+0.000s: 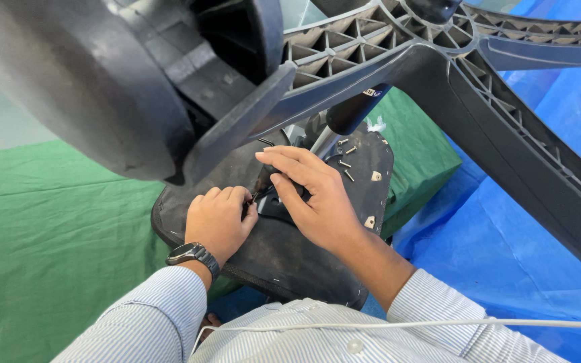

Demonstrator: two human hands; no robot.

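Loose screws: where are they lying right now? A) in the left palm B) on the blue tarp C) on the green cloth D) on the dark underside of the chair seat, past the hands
D: the loose screws lie scattered on the dark underside of the chair seat, just beyond the right hand and below the gas cylinder.

I see my left hand [218, 218] and right hand [314, 195] bare below the cuffs. Both arms wear a long-sleeved shirt of light blue cloth with fine white stripes [146, 323], buttoned at the front with a pale round button [354, 346]. A black wristwatch with a dark band [191, 254] circles the left wrist. A thin white cable [438, 325] runs across my chest.
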